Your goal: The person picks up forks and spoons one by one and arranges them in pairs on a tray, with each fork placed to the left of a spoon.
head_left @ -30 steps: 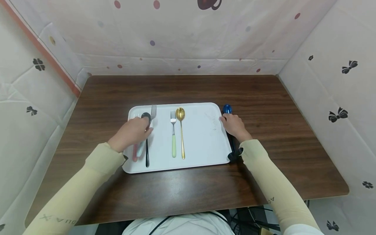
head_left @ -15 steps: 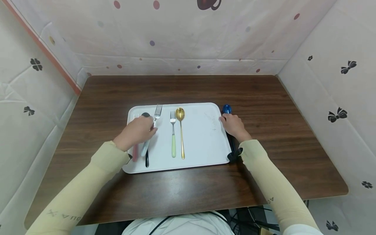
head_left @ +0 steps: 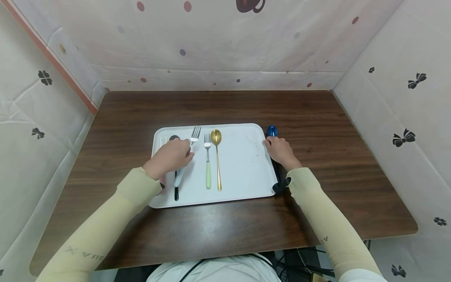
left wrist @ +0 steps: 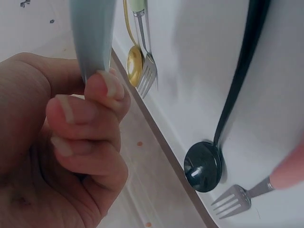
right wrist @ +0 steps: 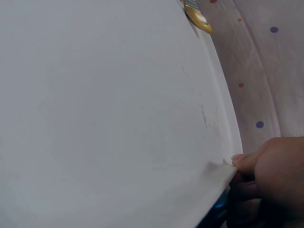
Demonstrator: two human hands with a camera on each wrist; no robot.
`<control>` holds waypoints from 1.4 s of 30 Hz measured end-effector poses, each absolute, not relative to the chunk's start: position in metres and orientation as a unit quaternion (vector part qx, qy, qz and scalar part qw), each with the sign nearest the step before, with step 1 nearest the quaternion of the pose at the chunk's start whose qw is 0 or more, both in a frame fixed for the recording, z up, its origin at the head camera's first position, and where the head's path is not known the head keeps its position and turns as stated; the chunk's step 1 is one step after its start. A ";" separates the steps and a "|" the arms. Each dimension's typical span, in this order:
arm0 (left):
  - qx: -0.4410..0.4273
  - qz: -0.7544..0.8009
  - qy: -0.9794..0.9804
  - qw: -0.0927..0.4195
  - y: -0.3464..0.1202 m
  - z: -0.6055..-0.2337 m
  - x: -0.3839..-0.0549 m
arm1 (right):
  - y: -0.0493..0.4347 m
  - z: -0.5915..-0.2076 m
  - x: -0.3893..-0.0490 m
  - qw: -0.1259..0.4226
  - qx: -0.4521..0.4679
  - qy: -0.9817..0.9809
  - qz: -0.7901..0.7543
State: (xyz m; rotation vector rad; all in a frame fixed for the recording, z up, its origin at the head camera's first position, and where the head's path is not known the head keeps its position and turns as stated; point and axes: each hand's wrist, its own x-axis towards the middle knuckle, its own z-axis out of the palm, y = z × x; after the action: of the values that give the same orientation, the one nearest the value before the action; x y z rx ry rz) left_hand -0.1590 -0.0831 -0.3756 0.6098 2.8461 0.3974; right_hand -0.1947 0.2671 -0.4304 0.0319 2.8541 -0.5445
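Observation:
My left hand (head_left: pixel 170 156) pinches a fork with a pale blue handle (left wrist: pixel 92 38), its tines (head_left: pixel 195 132) pointing to the far side above the white tray (head_left: pixel 246 164). Beneath that hand lie a black spoon (left wrist: pixel 203 166) and a pink-handled fork (left wrist: pixel 232 200), both partly hidden by it in the head view. To its right, a green-handled fork (head_left: pixel 208 174) and a gold spoon (head_left: pixel 216 137) lie side by side on the tray. My right hand (head_left: pixel 280 152) grips the tray's far right corner, thumb tip on the rim and fingers curled below.
A shiny blue rounded thing (head_left: pixel 272 131) lies beside the tray, just past my right hand. Brown wooden table (head_left: pixel 225 107) surrounds the tray, and white patterned sheets (head_left: pixel 267 47) stand behind it and at both sides. Cables (head_left: pixel 306 266) hang below the front edge.
My left hand has moved right, carrying the blue-handled fork from beside the black spoon toward the green-handled fork. My right hand has stayed at the tray corner.

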 end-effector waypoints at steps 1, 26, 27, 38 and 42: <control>0.207 0.134 0.964 0.102 -0.082 -0.376 -0.159 | 0.267 -0.430 -0.195 0.117 0.011 0.976 -0.185; 0.215 0.133 0.959 0.126 -0.052 -0.373 -0.157 | 0.271 -0.427 -0.190 0.113 -0.001 0.975 -0.192; 0.216 0.133 0.959 0.125 -0.051 -0.372 -0.157 | 0.271 -0.427 -0.190 0.114 -0.002 0.975 -0.193; 0.232 0.130 0.958 0.106 -0.040 -0.370 -0.154 | 0.274 -0.426 -0.189 0.121 0.000 0.974 -0.194; 0.232 0.124 0.959 0.108 -0.034 -0.369 -0.154 | 0.275 -0.426 -0.189 0.123 0.000 0.973 -0.194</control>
State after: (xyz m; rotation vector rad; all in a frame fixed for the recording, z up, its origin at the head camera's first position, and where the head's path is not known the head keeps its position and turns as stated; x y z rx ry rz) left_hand -0.1539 -0.0341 -0.3692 0.6825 2.8201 0.3640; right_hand -0.1891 0.2749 -0.4260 0.0000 2.8391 -0.5649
